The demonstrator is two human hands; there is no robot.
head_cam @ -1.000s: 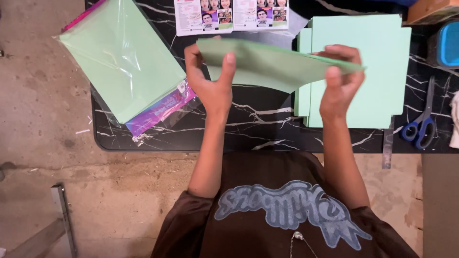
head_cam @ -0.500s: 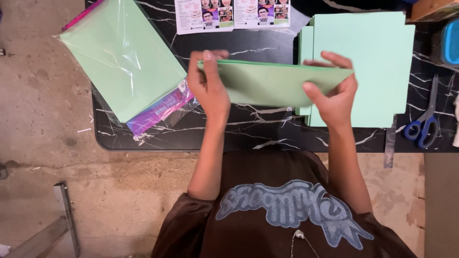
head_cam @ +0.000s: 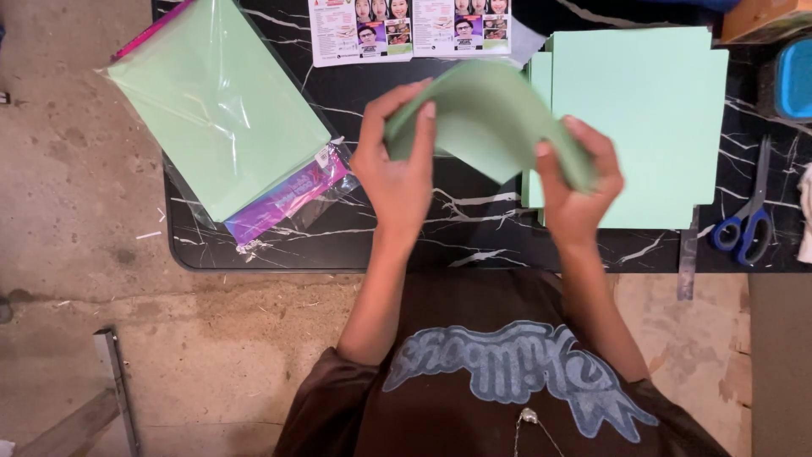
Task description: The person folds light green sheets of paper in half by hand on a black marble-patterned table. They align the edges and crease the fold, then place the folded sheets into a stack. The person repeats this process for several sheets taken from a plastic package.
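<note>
I hold a light green sheet of paper (head_cam: 486,127) above the black marble-patterned table (head_cam: 406,237). My left hand (head_cam: 397,173) pinches its left end and my right hand (head_cam: 579,190) grips its right end. The sheet is bent upward into an arch between the two hands. Behind it on the table lies a stack of flat green sheets (head_cam: 651,118).
A plastic-wrapped pack of green paper (head_cam: 216,101) with a purple edge lies at the table's left, overhanging the corner. A printed leaflet (head_cam: 410,25) sits at the back. Blue-handled scissors (head_cam: 744,224), a metal ruler (head_cam: 687,258) and a blue container (head_cam: 795,76) are at the right. Concrete floor lies below.
The sheet was held nearly flat and wide; now my hands have come closer together and curled it into an arch.
</note>
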